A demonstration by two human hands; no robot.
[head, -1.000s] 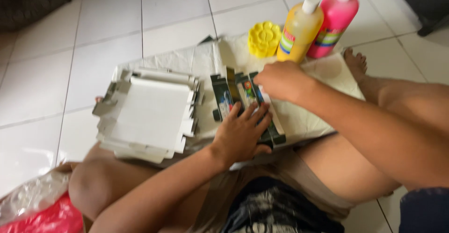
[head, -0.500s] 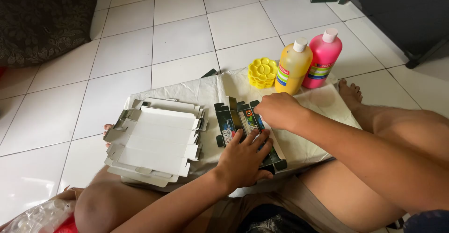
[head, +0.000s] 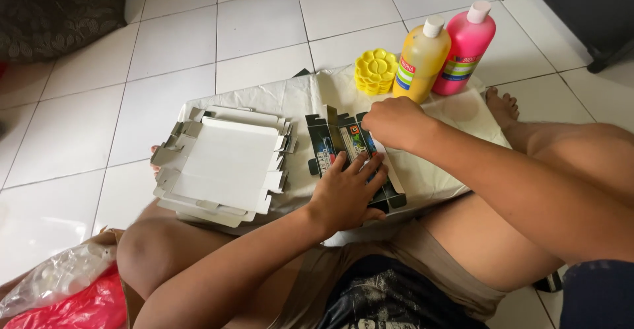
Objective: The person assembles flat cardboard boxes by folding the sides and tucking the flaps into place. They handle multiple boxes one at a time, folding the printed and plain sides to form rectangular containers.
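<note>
Dark printed carton (head: 330,145) flat under left hand (head: 345,193), right hand (head: 395,121) pinching its far edge

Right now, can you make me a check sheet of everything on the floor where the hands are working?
Surface: white floor tiles, with a pale sheet spread on them.
Job's things: dark printed flat box, unfolded on the sheet.
Clutter: stack of white flat boxes; yellow flower-shaped palette; yellow bottle and pink bottle, upright, side by side.
Grippers: left hand pressed flat on the printed box; right hand closed at its top edge, what it pinches hidden.
Cables: nothing seen.
Surroundings: red and clear plastic bags; dark patterned cushion.
</note>
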